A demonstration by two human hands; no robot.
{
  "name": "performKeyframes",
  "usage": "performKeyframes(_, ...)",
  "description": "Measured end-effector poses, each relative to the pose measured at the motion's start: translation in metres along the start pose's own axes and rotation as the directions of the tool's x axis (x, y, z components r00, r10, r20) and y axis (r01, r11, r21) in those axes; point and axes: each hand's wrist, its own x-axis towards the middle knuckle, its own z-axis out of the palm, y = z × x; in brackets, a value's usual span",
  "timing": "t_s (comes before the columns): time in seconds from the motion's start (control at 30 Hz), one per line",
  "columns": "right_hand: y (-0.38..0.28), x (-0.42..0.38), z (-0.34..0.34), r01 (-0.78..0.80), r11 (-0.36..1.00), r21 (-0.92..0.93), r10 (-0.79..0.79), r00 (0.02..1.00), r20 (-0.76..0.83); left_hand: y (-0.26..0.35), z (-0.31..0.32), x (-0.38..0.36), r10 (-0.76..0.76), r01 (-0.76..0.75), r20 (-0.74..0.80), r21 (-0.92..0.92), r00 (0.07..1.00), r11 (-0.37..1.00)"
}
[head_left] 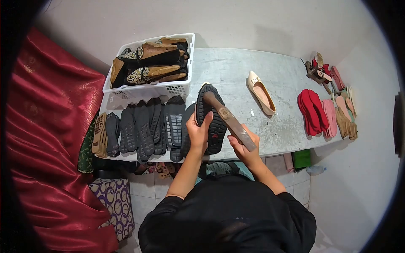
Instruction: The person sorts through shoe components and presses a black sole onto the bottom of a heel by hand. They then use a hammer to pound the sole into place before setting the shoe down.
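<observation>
My left hand point(199, 130) grips a shoe with a black ridged sole point(216, 131), its sole facing up and its toe pointing away from me. A small red mark shows near the heel end. In my right hand point(246, 147) is a worn metal and wooden tool point(230, 122), held by its lower end. The tool's far end lies over the front part of the sole; whether it presses on it I cannot tell. A cream pointed flat shoe point(261, 93) rests on the table to the right of both hands.
A white basket point(190, 63) full of shoes on wooden lasts stands at the table's point(223, 63) back left. Several dark soles point(143, 130) line the front left edge. Red insoles point(312, 111), pink insoles point(329, 118) and tools lie at the right.
</observation>
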Motion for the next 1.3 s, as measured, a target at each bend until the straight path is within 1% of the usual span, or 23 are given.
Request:
performKeyframes(0.07,0.000,-0.001,0.000,0.023,1.000,0.019,-0.022,0.999,-0.037,-0.007,-0.006,0.002,-0.047,0.048,-0.019,0.038,0.999,0.998)
performKeyframes(0.13,0.002,-0.004,0.001,0.029,0.996,0.082,-0.024,0.998,-0.066,-0.002,-0.001,0.002,-0.021,0.021,0.001,0.032,1.000,0.999)
performKeyframes(0.2,-0.001,-0.002,0.002,0.017,0.998,0.055,-0.013,0.997,-0.076,0.003,0.003,-0.004,-0.011,0.011,0.014,0.020,1.000,1.000)
performKeyframes(0.27,-0.002,0.004,0.000,-0.031,1.000,-0.003,0.031,0.996,-0.082,0.009,0.007,-0.006,-0.081,0.081,0.030,-0.002,0.996,0.997)
performKeyframes(0.3,-0.010,0.008,-0.003,-0.036,0.997,0.072,0.045,0.990,-0.136,0.007,0.007,-0.007,-0.079,0.079,0.036,-0.002,0.996,0.997)
performKeyframes(0.37,-0.009,0.004,-0.005,-0.047,0.980,0.194,0.080,0.983,-0.166,0.002,0.005,-0.007,0.019,-0.016,0.116,-0.030,0.993,0.999)
performKeyframes(0.4,-0.004,0.004,-0.005,-0.049,0.980,0.191,0.082,0.982,-0.169,0.006,0.008,-0.010,0.034,-0.031,0.129,-0.027,0.991,0.999)
performKeyframes(0.47,0.009,0.000,-0.003,0.113,0.993,0.037,-0.102,0.968,-0.231,0.012,0.008,-0.013,0.022,-0.018,0.159,-0.029,0.987,0.999)
performKeyframes(0.53,-0.002,-0.002,-0.013,0.045,0.999,0.026,-0.039,0.979,-0.198,0.013,0.007,-0.015,0.020,-0.015,0.197,-0.027,0.980,1.000)
performKeyframes(0.57,-0.005,-0.002,-0.017,-0.015,1.000,0.013,0.017,0.987,-0.161,0.012,0.007,-0.016,-0.011,0.024,0.156,-0.082,0.988,0.996)
performKeyframes(0.6,0.012,-0.010,-0.012,0.087,0.995,0.053,-0.074,0.975,-0.212,0.011,0.006,-0.016,-0.044,0.060,0.115,-0.140,0.992,0.988)
performKeyframes(0.63,0.017,-0.016,-0.010,0.086,0.995,0.054,-0.073,0.975,-0.211,0.011,0.005,-0.015,-0.045,0.061,0.114,-0.138,0.992,0.988)
performKeyframes(0.7,0.017,-0.027,-0.010,0.003,0.990,0.141,0.018,0.989,-0.150,0.012,0.002,-0.014,-0.054,0.062,0.064,-0.126,0.996,0.990)
performKeyframes(0.73,0.013,-0.026,-0.011,0.032,0.995,0.100,-0.017,0.990,-0.139,0.012,0.002,-0.014,-0.058,0.066,0.064,-0.125,0.996,0.990)
performKeyframes(0.83,-0.009,-0.013,-0.023,-0.003,1.000,0.007,0.004,0.996,-0.085,0.012,0.003,-0.014,-0.016,0.019,0.051,-0.060,0.999,0.998)
performKeyframes(0.87,-0.008,-0.014,-0.020,0.011,1.000,0.020,-0.008,0.990,-0.144,0.013,0.004,-0.014,-0.017,0.020,0.053,-0.059,0.998,0.998)
performKeyframes(0.97,0.014,-0.029,-0.011,0.036,0.995,0.092,-0.022,0.989,-0.145,0.015,0.006,-0.013,0.001,0.001,0.010,-0.138,1.000,0.990)
performKeyframes(1.03,-0.003,-0.022,-0.021,-0.016,0.999,0.043,0.020,0.995,-0.098,0.015,0.006,-0.012,0.053,-0.053,0.022,-0.022,0.998,0.998)
performKeyframes(1.07,-0.003,-0.022,-0.023,-0.021,1.000,0.011,0.021,0.997,-0.077,0.015,0.007,-0.013,0.052,-0.052,0.024,-0.020,0.998,0.998)
performKeyframes(1.13,-0.007,-0.020,-0.025,0.015,1.000,0.004,-0.015,0.997,-0.079,0.016,0.010,-0.011,0.032,-0.042,-0.087,-0.116,0.996,0.992)
performKeyframes(1.23,-0.004,-0.027,-0.024,0.008,0.999,0.033,-0.007,1.000,-0.020,0.015,0.008,-0.009,0.084,-0.092,-0.112,-0.077,0.990,0.993)
performKeyframes(1.27,-0.006,-0.024,-0.024,-0.052,0.998,0.020,0.052,0.999,0.010,0.014,0.008,-0.010,0.080,-0.089,-0.113,-0.076,0.990,0.993)
performKeyframes(1.3,-0.006,-0.024,-0.022,-0.054,0.998,0.020,0.054,0.999,0.007,0.011,0.008,-0.010,0.051,-0.062,-0.109,-0.096,0.993,0.994)
